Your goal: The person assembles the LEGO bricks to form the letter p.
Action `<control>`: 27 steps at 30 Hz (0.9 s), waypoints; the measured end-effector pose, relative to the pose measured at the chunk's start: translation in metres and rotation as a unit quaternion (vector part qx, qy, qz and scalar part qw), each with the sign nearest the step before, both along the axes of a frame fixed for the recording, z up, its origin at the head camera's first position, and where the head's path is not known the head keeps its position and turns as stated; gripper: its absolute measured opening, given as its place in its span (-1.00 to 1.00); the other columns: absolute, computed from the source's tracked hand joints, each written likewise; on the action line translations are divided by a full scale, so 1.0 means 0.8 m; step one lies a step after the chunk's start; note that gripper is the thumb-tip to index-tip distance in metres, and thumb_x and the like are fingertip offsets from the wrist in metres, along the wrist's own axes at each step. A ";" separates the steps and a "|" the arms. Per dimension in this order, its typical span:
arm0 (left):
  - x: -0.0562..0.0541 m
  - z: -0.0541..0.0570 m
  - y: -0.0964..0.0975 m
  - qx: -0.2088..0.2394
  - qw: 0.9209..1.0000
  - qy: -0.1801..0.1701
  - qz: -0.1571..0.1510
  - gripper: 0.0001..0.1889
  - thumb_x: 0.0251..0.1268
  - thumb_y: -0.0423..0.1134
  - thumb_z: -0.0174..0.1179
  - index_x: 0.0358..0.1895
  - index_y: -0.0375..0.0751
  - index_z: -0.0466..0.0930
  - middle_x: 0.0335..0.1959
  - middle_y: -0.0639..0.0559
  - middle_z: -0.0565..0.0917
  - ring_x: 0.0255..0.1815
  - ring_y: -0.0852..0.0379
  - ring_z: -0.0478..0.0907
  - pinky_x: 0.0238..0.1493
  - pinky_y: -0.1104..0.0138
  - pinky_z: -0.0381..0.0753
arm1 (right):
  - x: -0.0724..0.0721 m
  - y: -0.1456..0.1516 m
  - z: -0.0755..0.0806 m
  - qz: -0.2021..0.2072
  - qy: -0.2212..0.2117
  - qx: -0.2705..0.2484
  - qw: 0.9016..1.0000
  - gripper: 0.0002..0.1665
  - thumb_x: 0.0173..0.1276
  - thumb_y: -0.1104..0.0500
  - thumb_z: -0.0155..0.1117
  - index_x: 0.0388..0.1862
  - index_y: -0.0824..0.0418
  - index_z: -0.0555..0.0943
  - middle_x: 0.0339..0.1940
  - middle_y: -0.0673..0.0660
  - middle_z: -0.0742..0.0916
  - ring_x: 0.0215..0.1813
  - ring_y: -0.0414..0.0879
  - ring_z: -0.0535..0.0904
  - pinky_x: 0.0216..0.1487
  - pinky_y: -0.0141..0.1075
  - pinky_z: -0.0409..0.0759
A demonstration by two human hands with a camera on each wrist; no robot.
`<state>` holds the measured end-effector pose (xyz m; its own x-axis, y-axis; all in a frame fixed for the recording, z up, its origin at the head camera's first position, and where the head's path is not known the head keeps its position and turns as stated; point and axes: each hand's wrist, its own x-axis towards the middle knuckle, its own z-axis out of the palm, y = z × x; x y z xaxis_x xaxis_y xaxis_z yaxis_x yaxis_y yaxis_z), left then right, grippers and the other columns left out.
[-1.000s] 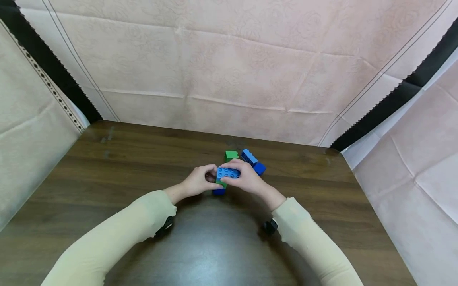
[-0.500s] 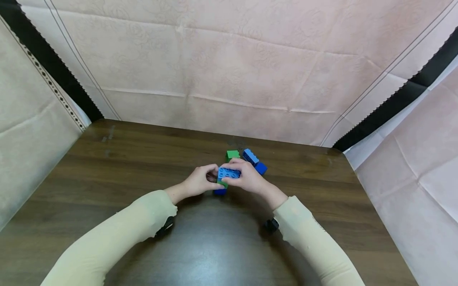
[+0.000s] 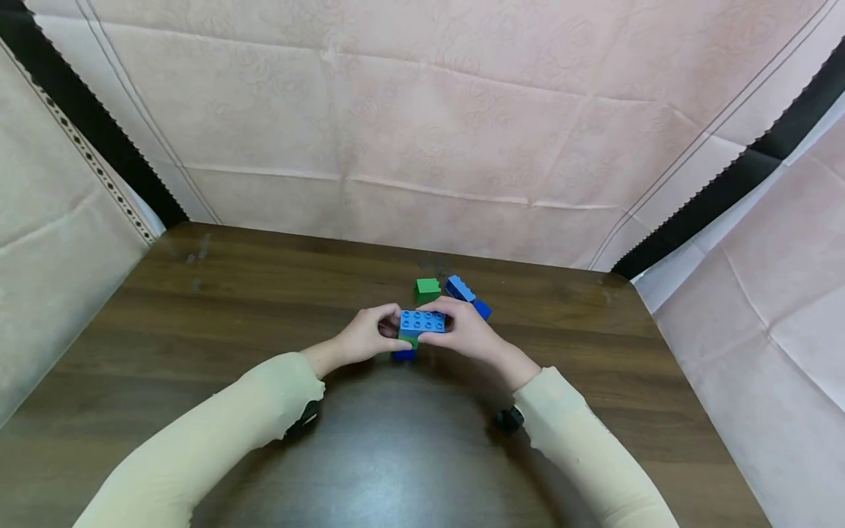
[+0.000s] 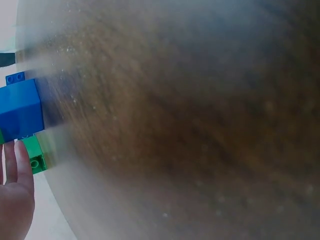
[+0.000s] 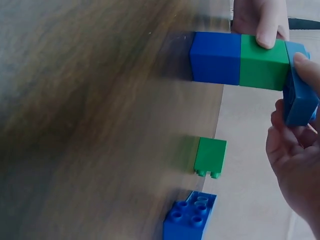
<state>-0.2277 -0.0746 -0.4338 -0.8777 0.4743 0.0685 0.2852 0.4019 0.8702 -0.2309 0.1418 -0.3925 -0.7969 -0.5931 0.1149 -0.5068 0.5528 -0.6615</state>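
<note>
A stack of toy building bricks stands between the two hands. At its bottom is a dark blue brick, with a green brick on it and a longer light blue brick on top, reaching out to the right past the green one. My left hand grips the green brick from the left, thumb on its near face. From the right, my right hand holds the overhanging end of the light blue brick between thumb and fingers. The left wrist view catches the dark blue brick and part of my left hand.
Behind the stack lie a loose green brick, a light blue brick and a dark blue brick close together. The brown wooden table ends at a pale cloth backdrop.
My right hand has slid slightly to the right along the light blue brick, so more of its studs show. My left hand and the stack have stayed in place.
</note>
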 end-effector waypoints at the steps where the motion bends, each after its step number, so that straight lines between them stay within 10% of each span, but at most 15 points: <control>1: 0.000 0.000 0.000 -0.001 1.000 -0.001 0.002 -0.67 0.07 -0.22 0.36 -0.18 -0.19 0.42 -0.17 -0.09 0.60 -0.16 0.09 0.55 -0.08 0.26 0.64 | 0.000 0.001 0.000 0.001 -0.002 -0.005 1.000 -0.52 0.16 0.04 0.38 0.06 0.14 0.58 -0.07 0.09 0.63 -0.19 -0.12 0.46 -0.24 -0.37 0.51; 27: 0.002 0.001 0.001 -0.003 1.000 0.000 0.004 -0.65 0.07 -0.19 0.37 -0.13 -0.19 0.44 -0.15 -0.08 0.60 -0.16 0.09 0.55 -0.07 0.25 0.64 | -0.006 0.016 0.005 0.007 -0.065 -0.018 0.998 -0.52 0.17 0.08 0.38 0.09 0.13 0.57 -0.20 0.08 0.64 -0.31 -0.08 0.44 -0.33 -0.36 0.49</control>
